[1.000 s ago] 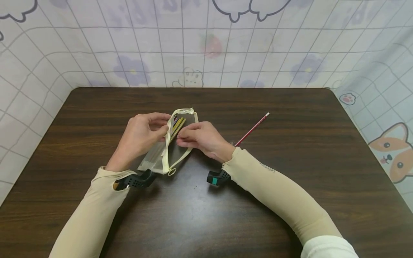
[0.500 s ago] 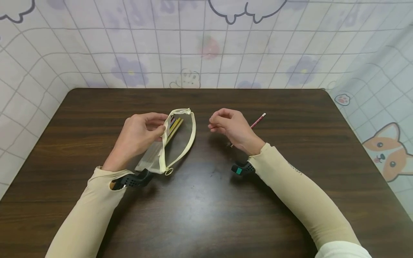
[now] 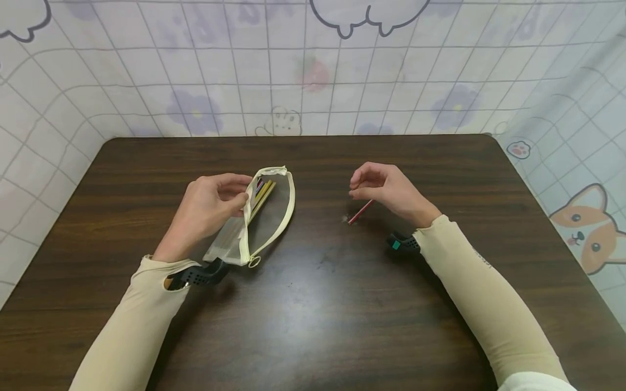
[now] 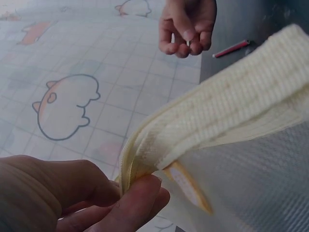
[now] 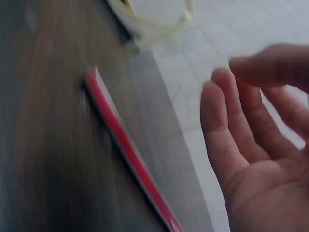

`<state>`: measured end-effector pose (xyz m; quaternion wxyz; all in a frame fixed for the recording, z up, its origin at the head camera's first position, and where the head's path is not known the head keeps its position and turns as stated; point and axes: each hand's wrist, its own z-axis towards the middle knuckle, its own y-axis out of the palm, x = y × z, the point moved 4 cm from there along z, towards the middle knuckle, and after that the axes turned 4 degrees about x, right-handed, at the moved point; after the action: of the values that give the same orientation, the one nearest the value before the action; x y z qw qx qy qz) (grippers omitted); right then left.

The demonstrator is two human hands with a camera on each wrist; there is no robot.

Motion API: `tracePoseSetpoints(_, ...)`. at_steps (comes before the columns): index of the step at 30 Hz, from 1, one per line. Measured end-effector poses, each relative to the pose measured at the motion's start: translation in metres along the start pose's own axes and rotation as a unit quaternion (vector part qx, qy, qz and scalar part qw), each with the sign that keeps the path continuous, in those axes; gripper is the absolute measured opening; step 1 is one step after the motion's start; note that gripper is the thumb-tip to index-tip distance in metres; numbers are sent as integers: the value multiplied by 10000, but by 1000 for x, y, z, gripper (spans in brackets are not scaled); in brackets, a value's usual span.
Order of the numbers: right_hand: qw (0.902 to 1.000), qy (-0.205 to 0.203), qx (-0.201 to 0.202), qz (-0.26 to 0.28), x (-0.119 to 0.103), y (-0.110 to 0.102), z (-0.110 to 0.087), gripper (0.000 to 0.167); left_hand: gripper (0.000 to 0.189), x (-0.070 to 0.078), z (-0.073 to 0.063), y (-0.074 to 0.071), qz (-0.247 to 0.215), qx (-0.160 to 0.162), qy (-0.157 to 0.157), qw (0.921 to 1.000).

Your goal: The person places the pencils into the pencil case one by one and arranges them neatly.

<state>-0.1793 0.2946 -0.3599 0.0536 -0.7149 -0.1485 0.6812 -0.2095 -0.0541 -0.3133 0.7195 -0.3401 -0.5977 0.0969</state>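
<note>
My left hand (image 3: pixel 205 206) pinches the cream zipper edge of a see-through mesh pencil case (image 4: pixel 222 108) between thumb and fingers. The mouth of the case gapes toward the right, and several pencils (image 3: pixel 264 194), yellowish and darker ones, lie inside it. To the right, my right hand (image 3: pixel 391 189) hovers over a red pencil (image 5: pixel 126 145) lying on the table. Its fingers are loosely bent with nothing between them, as the right wrist view shows. In the head view that hand covers the far part of the red pencil.
A ring-shaped zipper pull (image 3: pixel 254 262) hangs at the near corner of the case. Small shavings or crumbs (image 3: pixel 345 218) lie by the pencil's near end. The dark wooden table (image 3: pixel 313 326) meets a patterned cloth (image 3: pixel 362 65) at the back and sides.
My right hand has drawn back from the mouth of the case and travelled right to above the red pencil. The left hand keeps its pinch on the case.
</note>
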Motion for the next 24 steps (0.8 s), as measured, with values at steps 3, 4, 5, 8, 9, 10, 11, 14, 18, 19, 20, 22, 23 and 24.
tracePoseSetpoints(3, 9996, -121, -162, -198, 7, -12, -2, 20, 34, 0, 0, 1, -24, -33, -33, 10000)
tracePoseSetpoints(4, 9994, -144, -211, -253, 9, -16, -2, 20, 34, 0, 0, 2, -17, -43, -37, 10000)
tracePoseSetpoints(5, 9991, -168, -246, -311, 11, -19, -3, 19, 34, 0, 0, 2, -11, -45, -42, 10000)
tracePoseSetpoints(8, 9981, -192, -257, -524, 18, -30, -2, 20, 33, 0, 1, 3, 16, -12, -11, 10000)
tracePoseSetpoints(9, 9978, -181, -261, -577, 19, -32, -2, 21, 33, 0, 1, 3, 28, 16, 0, 10000)
tracePoseSetpoints(10, 9974, -178, -262, -647, 21, -35, -1, 21, 33, 0, 1, 3, 40, 43, 11, 10000)
tracePoseSetpoints(11, 9969, -171, -266, -716, 23, -37, 0, 23, 33, -1, 1, 3, 57, 74, 17, 10000)
tracePoseSetpoints(14, 9958, -112, -345, -841, 29, -40, 3, 26, 32, -1, 1, 2, 114, 108, 36, 9999)
tracePoseSetpoints(18, 9932, -107, -526, -1037, 32, -41, 4, 29, 33, -1, 1, 2, 96, 77, 46, 9999)
tracePoseSetpoints(19, 9924, -119, -564, -1082, 33, -40, 5, 30, 33, -1, 1, 2, 64, 59, 34, 10000)
tracePoseSetpoints(20, 9920, -127, -583, -1113, 33, -40, 5, 30, 33, 0, 1, 2, 36, 43, 23, 10000)
tracePoseSetpoints(22, 9902, -167, -555, -1271, 34, -39, 6, 30, 33, 0, 1, 2, 7, 20, -13, 10000)
tracePoseSetpoints(23, 9892, -188, -518, -1355, 35, -39, 6, 29, 34, -1, 0, 3, -11, 2, -26, 10000)
tracePoseSetpoints(24, 9876, -221, -479, -1476, 35, -39, 7, 29, 34, -1, 0, 3, -6, -7, -40, 10000)
